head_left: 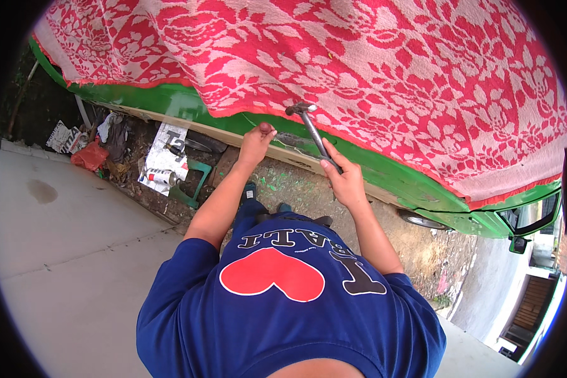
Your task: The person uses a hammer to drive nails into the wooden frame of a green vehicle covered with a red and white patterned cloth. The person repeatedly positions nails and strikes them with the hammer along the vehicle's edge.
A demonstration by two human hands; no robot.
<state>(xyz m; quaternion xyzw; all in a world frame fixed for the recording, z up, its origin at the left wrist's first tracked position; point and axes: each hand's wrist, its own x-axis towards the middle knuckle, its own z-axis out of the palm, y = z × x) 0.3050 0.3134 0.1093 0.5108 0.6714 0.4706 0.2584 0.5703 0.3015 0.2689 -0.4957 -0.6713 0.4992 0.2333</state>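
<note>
My right hand (346, 180) is wrapped round the lower handle of a hammer (313, 130). Its metal head points up and away from me, over the edge of a red and pink floral cloth (359, 69). Just left of it, my left hand (256, 145) is closed, thumb and fingers together, at the lower edge of a green vehicle body (384, 165). Whatever those fingers hold, if anything, is too small to make out. Between my hands lies a grey, rough-looking patch (294, 142) along the green panel. The cloth drapes over most of the vehicle.
Left of my legs stand a green stool-like frame (199, 183) and a printed sheet (169, 151) with a spray can (162, 177) on it. An orange-red plastic bag (89, 155) lies among rubbish farther left. A wheel (422, 220) shows beneath the vehicle at right.
</note>
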